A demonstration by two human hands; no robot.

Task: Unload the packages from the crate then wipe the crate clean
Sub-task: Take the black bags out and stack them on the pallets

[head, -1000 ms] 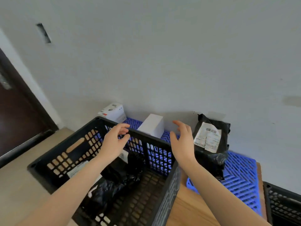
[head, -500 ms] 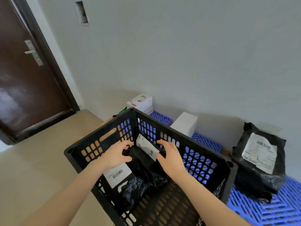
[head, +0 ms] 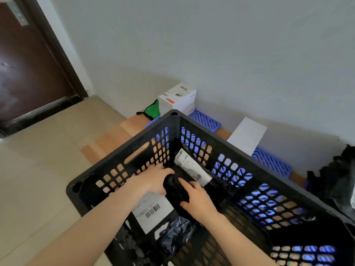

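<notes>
One black perforated crate [head: 115, 160] holds the lower mailer [head: 153, 210] and, over it toward the far corner, the upper mailer [head: 175, 190], label up. Your left hand [head: 153, 179] and right hand [head: 198, 201] each have a closed grip on, seemingly, its crumpled near end.

Soft even daylight, slight blur, wide-angle edge distortion.
</notes>
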